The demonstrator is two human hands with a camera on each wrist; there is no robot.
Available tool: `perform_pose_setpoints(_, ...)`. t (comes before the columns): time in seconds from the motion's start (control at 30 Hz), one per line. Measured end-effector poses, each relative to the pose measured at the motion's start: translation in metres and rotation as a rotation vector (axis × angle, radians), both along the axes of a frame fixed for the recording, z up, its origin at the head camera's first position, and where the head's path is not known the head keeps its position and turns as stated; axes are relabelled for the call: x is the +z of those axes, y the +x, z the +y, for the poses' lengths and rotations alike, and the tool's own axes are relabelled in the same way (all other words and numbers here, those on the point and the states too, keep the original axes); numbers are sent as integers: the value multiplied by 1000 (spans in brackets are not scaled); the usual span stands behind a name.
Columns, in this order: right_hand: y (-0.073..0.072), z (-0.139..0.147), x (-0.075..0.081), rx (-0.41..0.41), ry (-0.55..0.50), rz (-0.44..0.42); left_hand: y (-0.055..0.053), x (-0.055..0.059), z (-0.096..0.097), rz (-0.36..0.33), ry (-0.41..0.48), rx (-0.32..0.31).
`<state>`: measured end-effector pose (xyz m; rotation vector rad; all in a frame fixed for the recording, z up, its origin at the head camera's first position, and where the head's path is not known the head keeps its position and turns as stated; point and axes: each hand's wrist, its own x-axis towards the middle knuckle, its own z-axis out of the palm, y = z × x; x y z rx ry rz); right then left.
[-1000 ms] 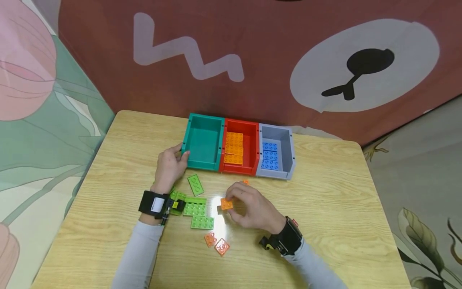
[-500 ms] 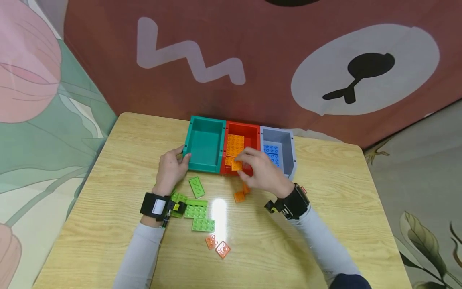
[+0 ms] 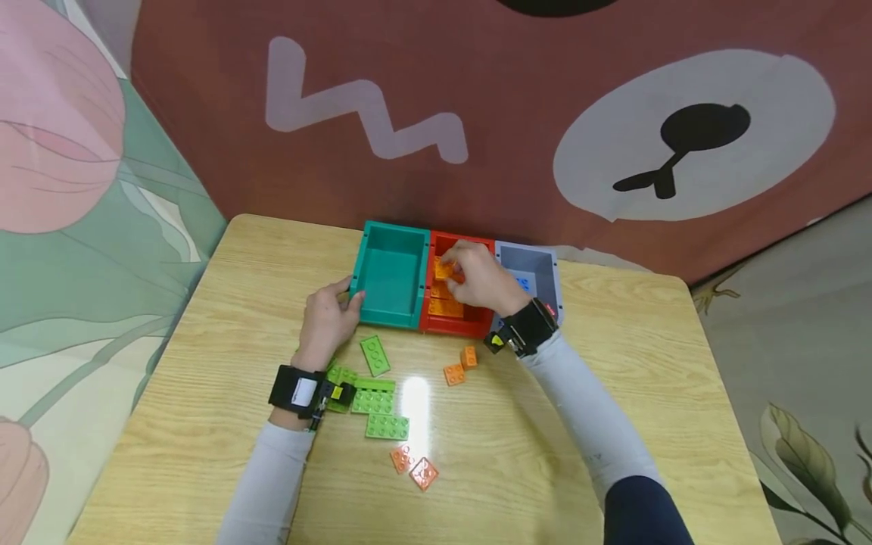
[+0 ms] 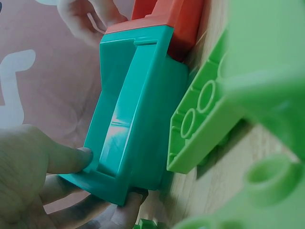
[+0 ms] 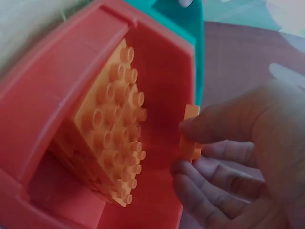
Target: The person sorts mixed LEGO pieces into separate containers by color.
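Observation:
My right hand [image 3: 481, 277] pinches a small orange toy building brick [image 5: 189, 134] between thumb and fingers, over the back of the red bin [image 3: 455, 324]. Flat orange bricks [image 5: 106, 119] with round studs lie in that bin, as the right wrist view shows. My left hand [image 3: 327, 324] holds the left side of the teal bin [image 3: 390, 276], thumb over its rim and fingers curled underneath. Nothing lies in the teal bin. The grey-blue bin [image 3: 559, 266] joins the red one on the right, and my right forearm partly hides its blue bricks [image 3: 523, 284].
Several green bricks [image 3: 387, 427] lie beside my left wrist, below the teal bin. Two orange bricks [image 3: 454, 375] sit in front of the red bin. Two translucent orange-red pieces [image 3: 424, 474] are nearer the table's front. A printed cloth [image 3: 504, 174] hangs behind the wooden table [image 3: 545, 454].
My right hand has carried the orange brick from above the table up to the red bin and on toward its back. The left hand keeps its hold on the teal bin.

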<state>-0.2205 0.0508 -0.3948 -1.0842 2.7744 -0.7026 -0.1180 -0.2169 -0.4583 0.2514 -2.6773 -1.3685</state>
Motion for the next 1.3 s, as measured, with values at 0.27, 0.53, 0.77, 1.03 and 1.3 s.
perform_pose_setpoints(0.27, -14, -8, -11, -58, 72, -59, 0, 0, 1, 21, -7, 0)
perform_pose_setpoints(0.53, -17, -6, -18, -57, 67, -92, 1, -1, 4, 19, -4, 3)
perform_pose_setpoints(0.77, -3, 0, -14, -25, -3, -57, -1, -2, 2, 38, -27, 7)
perform_pose_setpoints(1.03, 64, 11, -14, 122, -47, 76, -4, 5, -1, 31, -18, 12)
perform_pose_setpoints(1.3, 106, 30, -38, 172, -11, 147, -2, 1, 1, 6, 5, 0)
